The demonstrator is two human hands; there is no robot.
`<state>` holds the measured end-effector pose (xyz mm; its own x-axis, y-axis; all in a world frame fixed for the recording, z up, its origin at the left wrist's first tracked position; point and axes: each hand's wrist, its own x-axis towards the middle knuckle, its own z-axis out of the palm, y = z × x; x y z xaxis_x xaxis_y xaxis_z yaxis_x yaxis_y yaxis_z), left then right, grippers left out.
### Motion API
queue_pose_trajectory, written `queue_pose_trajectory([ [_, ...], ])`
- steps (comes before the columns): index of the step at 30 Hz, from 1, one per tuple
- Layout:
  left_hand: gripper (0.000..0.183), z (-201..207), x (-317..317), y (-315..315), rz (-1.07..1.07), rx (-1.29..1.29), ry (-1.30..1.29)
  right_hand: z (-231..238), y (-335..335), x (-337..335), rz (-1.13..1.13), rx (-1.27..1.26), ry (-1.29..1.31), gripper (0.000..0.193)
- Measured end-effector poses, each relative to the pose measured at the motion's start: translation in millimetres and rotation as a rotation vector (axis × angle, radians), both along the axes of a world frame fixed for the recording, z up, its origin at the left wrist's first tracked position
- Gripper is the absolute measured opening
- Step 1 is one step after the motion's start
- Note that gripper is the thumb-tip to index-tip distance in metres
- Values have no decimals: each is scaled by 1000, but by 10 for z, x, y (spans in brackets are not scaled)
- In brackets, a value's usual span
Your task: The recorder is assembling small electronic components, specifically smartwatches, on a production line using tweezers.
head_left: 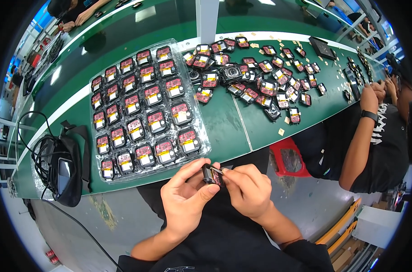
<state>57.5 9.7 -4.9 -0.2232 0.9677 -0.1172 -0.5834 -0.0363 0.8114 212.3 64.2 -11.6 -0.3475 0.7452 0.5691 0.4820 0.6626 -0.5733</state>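
Observation:
In front of my body, my left hand grips a small black smartwatch case by its edges, tilted on its side. A thin metal tool, perhaps tweezers, is pinched in my right hand, its tip at the open side of the case. My fingers hide much of the case and the tool. Just beyond my hands lies a clear plastic tray with rows of open watch cases, showing red boards, white blocks and yellow strips.
Loose watch cases lie heaped across the green table. A black bag with cables sits at the left. A grey post rises at the back. On the right, a co-worker's arm reaches over the table above a red stool.

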Motion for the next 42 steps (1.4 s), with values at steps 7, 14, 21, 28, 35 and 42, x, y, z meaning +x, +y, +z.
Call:
queue_pose_trajectory([
  [7,54,-16,-175,53,-94,-4,-184,66,254,236,39,-287,237,15],
  [14,50,211,-500,159,-32,186,107,-131,769,658,-728,-146,-184,33],
  [21,23,529,-808,1091,109,205,936,-287,762,822,-710,-186,-145,21],
  [28,22,341,-1311,2118,194,251,1656,-300,641,840,-573,-103,-103,20],
  [35,39,206,-1220,2228,123,255,2001,-231,396,745,-470,-219,126,21],
  [42,48,175,-1070,2133,161,159,2208,-90,507,299,-249,-179,98,22],
])
